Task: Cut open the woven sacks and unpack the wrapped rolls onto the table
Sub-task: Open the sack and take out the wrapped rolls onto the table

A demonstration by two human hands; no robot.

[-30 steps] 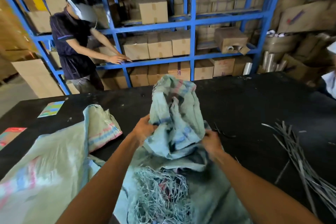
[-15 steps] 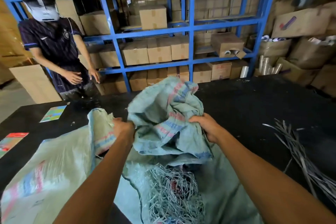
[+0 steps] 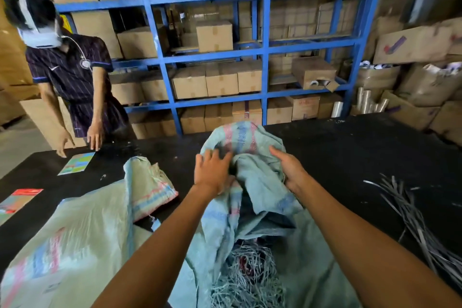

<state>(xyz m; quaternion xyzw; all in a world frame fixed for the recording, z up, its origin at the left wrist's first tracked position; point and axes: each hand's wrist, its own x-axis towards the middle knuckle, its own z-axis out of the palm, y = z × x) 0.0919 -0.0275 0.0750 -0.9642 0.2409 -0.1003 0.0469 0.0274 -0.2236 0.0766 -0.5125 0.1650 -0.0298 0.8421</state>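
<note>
— How are the hands set?
— Left hand (image 3: pixel 213 172) lies spread, pressing the bunched sack (image 3: pixel 250 182); right hand (image 3: pixel 290 170) curls round its fold.
— Where's the sack?
— On the black table (image 3: pixel 350 157).

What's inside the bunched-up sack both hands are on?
Only a dark opening shows in the sack between the left hand and right hand. Folds cover whatever is inside; no wrapped roll is visible.

Pale green sack (image 3: pixel 262 175) with pink-blue stripes, black table (image 3: pixel 350 157), blue shelving (image 3: pixel 266 57).
</note>
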